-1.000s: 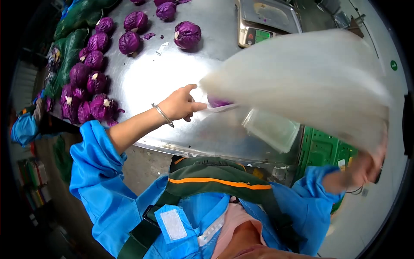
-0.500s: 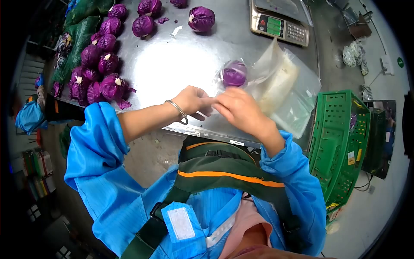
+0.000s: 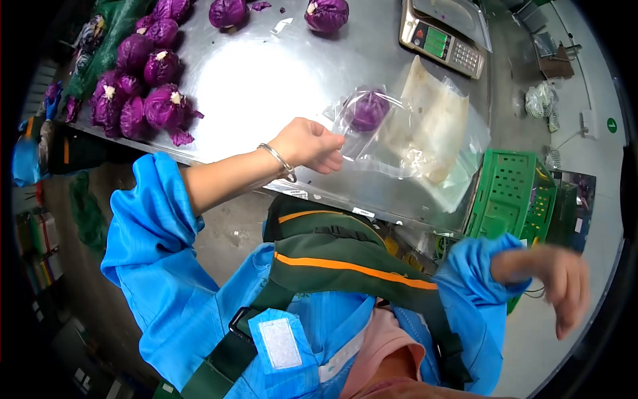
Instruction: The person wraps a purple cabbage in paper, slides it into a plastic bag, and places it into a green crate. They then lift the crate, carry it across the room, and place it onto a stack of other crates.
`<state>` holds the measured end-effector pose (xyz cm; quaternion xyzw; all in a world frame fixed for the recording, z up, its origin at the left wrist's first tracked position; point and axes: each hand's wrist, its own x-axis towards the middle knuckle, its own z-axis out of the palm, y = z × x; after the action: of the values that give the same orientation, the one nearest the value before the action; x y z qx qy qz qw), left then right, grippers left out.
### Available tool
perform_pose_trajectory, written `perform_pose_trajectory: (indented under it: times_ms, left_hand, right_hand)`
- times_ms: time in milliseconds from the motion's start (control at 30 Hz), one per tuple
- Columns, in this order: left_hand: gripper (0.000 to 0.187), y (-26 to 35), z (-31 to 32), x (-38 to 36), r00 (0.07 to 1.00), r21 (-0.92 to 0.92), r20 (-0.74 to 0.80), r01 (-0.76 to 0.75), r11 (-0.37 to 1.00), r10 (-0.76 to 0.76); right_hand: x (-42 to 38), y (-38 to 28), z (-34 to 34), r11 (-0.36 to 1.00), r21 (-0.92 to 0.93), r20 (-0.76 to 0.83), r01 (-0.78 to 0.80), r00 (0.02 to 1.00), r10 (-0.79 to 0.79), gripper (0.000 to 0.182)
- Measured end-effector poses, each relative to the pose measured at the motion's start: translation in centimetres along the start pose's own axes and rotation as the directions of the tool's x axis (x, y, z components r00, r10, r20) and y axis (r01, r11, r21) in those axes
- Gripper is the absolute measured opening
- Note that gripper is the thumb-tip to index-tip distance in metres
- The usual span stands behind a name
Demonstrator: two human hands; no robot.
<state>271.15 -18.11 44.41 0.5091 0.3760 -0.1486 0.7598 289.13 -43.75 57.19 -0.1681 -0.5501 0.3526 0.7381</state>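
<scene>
My left hand point(image 3: 311, 145), with a bracelet at the wrist, pinches the edge of a clear plastic bag point(image 3: 391, 163) above the front of the metal table. Inside the bag sits a purple cabbage point(image 3: 369, 110), just beyond my fingertips. Off to the right, past the table, my right hand point(image 3: 563, 286) hangs over the floor beside a green crate, its fingers loosely bent, slightly blurred and empty. A yellowish sheet point(image 3: 432, 120) and more clear bags point(image 3: 458, 179) lie right of the bagged cabbage.
Several purple cabbages point(image 3: 134, 53) are heaped at the table's left, beside green netting point(image 3: 100, 60). Another cabbage point(image 3: 326, 14) is at the back, near a scale point(image 3: 442, 41). A green crate point(image 3: 508, 176) stands right of the table point(image 3: 232, 93). Part of a person point(image 3: 30, 156) shows far left.
My right hand has left my left hand and swung right and down, away from the table. The bag's edge now stretches from my left fingers. The view has shifted slightly.
</scene>
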Motion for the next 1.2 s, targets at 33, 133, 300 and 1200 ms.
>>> perform_pose_trajectory:
  times_ms: [33,133,300,1200]
  left_hand:
    - [0.029,0.2,-0.1,0.1,1.000,-0.002,0.012,0.010,1.000,-0.010]
    - [0.029,0.6,-0.1,0.0,0.999,-0.006,0.014,0.033,0.999,-0.033]
    - [0.029,1.7,0.3,-0.7,1.000,0.069,0.004,-0.014,0.998,0.014]
    - [0.026,0.1,0.7,0.4,0.987,0.020,0.017,-0.158,0.987,0.158]
  right_hand:
    - [-0.2,0.4,-0.3,0.961,-0.234,-0.052,-0.148,0.989,0.139,0.007]
    - [-0.9,4.0,0.9,0.449,-0.720,-0.371,-0.528,0.841,0.393,0.010]
    - [-1.0,15.6,0.8,0.247,-0.852,-0.325,-0.461,0.836,0.442,0.022]
    - [0.6,14.0,0.5,0.366,-0.770,-0.228,-0.523,0.761,0.607,0.009]
